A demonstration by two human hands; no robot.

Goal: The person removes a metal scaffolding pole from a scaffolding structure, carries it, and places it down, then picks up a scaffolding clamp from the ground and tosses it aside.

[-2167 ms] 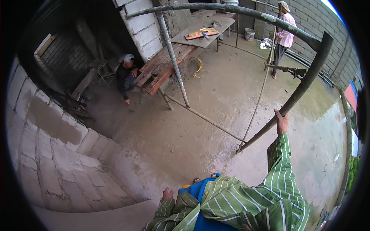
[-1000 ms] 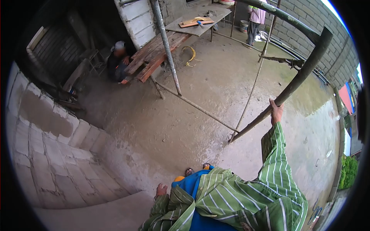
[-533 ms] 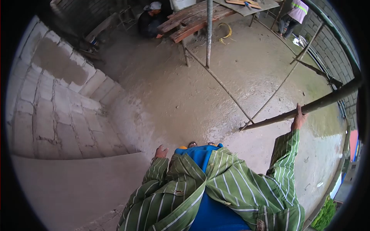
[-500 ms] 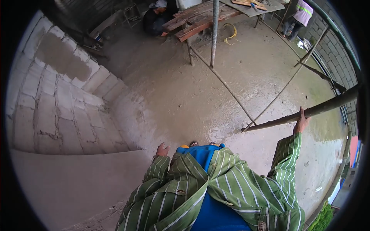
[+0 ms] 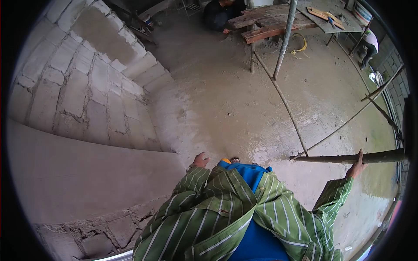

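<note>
My right hand (image 5: pixel 357 165) is wrapped round a dark wooden pole (image 5: pixel 331 159) at the right, where thinner poles cross at its left end. My left hand (image 5: pixel 200 160) hangs beside my body over the floor, its fingers apart and nothing in them. Green striped sleeves cover both arms, over a blue garment (image 5: pixel 250 174). Just beyond it, the tips of my feet in sandals (image 5: pixel 234 159) show on the wet floor.
A block wall (image 5: pixel 78 82) stands at the left, above a smooth ledge (image 5: pixel 91 174). Upright metal pole (image 5: pixel 285 41) and plank table (image 5: pixel 272 21) stand ahead. One person (image 5: pixel 217 17) crouches by the planks; another person (image 5: pixel 370 43) bends at far right. Yellow cord (image 5: pixel 300 45) lies on the floor.
The view has turned left, so the surroundings appear farther right. My right hand still holds the pole; my left hand remains empty. The far-right person is bent lower.
</note>
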